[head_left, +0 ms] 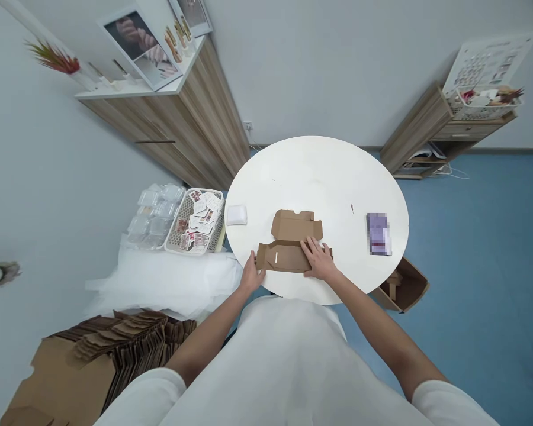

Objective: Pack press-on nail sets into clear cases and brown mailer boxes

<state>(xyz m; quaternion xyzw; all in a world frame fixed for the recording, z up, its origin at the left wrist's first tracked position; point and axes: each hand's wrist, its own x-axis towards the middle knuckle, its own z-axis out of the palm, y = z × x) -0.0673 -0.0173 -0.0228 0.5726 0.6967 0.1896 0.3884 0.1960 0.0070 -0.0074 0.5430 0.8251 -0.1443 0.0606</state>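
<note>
1. At the near side of a white round table (320, 177), both bare hands are on a brown cardboard box (288, 255) that lies open.
2. The left hand (251, 276) is at the box's left end. Its thumb and fingers are a little apart, with the corner of the card between them. I cannot tell if they pinch it.
3. The right hand (320, 261) lies palm down near the box's right end. Its fingers are spread wide and press on the card, across the fold.
4. The box has two main parts. One is close to the person, with a small white mark on it. The other is just beyond the fold, with a little notch in its far edge.
5. To the left, near the table's edge, is a small white packet (237, 215). To the right, well apart from the box, is a purple stack (377, 234), too blurry to read.
6. Just left of the table sits a white basket (217, 229) full of cards (204, 213). Beside it are clear plastic boxes (153, 222), and nearer are white sheets (173, 281).
7. Flat brown cardboard (71, 373) is piled at the lower left. An open brown carton (415, 284) stands by the table's right side.
</note>
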